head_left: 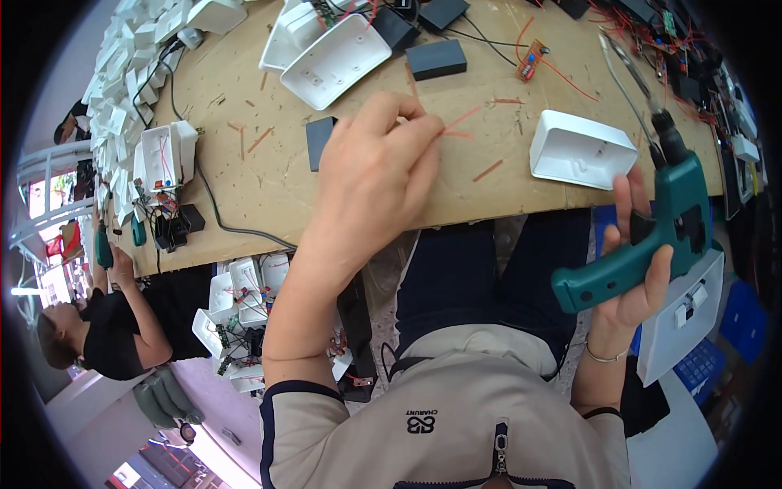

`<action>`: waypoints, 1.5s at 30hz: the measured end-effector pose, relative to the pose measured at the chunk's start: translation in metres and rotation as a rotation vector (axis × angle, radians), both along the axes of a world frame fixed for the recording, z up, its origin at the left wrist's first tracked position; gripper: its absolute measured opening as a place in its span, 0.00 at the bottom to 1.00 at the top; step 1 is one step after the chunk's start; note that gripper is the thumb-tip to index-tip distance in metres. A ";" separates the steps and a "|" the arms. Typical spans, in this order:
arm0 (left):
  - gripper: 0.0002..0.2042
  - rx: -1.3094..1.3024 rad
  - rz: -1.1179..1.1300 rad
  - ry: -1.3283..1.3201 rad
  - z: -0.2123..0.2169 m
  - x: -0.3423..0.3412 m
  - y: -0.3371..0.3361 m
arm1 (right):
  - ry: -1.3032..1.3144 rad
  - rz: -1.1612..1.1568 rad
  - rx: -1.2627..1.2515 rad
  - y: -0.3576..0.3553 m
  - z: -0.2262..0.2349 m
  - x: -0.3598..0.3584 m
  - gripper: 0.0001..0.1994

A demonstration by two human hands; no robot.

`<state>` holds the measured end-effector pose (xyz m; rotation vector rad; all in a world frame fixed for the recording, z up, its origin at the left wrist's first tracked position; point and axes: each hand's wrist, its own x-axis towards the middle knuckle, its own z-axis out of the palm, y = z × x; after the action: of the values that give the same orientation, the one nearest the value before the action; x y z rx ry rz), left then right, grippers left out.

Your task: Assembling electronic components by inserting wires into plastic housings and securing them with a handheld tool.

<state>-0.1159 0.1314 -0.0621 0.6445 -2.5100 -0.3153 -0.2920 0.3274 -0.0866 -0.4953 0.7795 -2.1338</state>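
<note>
My left hand is over the middle of the table, fingers pinched together. From its fingertips stick out thin red strips, which may be wire or film. My right hand holds a green pistol-shaped soldering gun at the table's front edge, its metal tip and feed tube pointing away from me. A white plastic case lies open side up just left of the gun. A dark grey block is partly hidden behind my left hand.
Further back lie a white case, a dark box and a small wired circuit board. White cases pile up at left; tangled red wires fill the far right. Another person works at left. A dark cable runs along the edge.
</note>
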 end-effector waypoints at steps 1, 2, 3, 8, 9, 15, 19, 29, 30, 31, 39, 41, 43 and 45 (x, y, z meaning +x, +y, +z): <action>0.06 0.087 -0.045 0.069 -0.003 0.001 0.004 | -0.015 -0.021 0.022 -0.003 -0.001 0.001 0.28; 0.07 0.173 -0.086 0.137 -0.005 0.002 0.008 | -0.031 -0.038 0.043 -0.006 -0.001 0.003 0.28; 0.07 0.179 -0.092 0.136 -0.005 0.001 0.012 | -0.067 -0.044 0.052 -0.008 -0.001 0.005 0.28; 0.10 0.279 -0.228 0.208 -0.005 -0.005 0.033 | -0.057 -0.090 0.094 -0.020 -0.005 0.021 0.29; 0.10 0.280 -0.247 0.230 -0.007 -0.007 0.038 | -0.022 -0.084 0.114 -0.023 -0.006 0.025 0.29; 0.09 0.334 -0.236 0.300 -0.010 -0.019 0.056 | 0.099 -0.048 0.156 -0.018 -0.003 0.029 0.30; 0.09 0.352 -0.222 0.323 -0.013 -0.026 0.059 | 0.221 -0.032 0.188 0.003 -0.001 0.025 0.32; 0.08 0.246 -0.249 0.266 -0.017 -0.034 0.067 | 0.078 0.123 0.147 0.004 0.003 0.033 0.32; 0.08 0.315 -0.240 0.293 -0.017 -0.035 0.067 | 0.076 0.123 0.146 0.004 0.002 0.032 0.32; 0.08 0.383 -0.231 0.319 -0.016 -0.035 0.068 | 0.072 0.135 0.143 0.004 0.000 0.030 0.32; 0.06 0.427 -0.250 0.170 -0.006 -0.037 0.067 | -0.041 0.085 0.167 0.000 0.000 0.030 0.32; 0.06 0.417 -0.245 0.153 -0.008 -0.037 0.066 | 0.032 0.119 0.092 0.004 -0.007 0.024 0.30; 0.06 0.437 -0.219 0.245 -0.010 -0.036 0.063 | -0.036 0.037 0.061 0.008 -0.006 0.019 0.30; 0.06 0.476 -0.233 0.264 -0.007 -0.036 0.065 | -0.080 -0.027 0.001 0.013 -0.004 0.012 0.31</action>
<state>-0.1519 0.1964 -0.0695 0.4453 -2.2627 -1.0343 -0.2805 0.3405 -0.0905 -0.3990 0.7457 -2.1640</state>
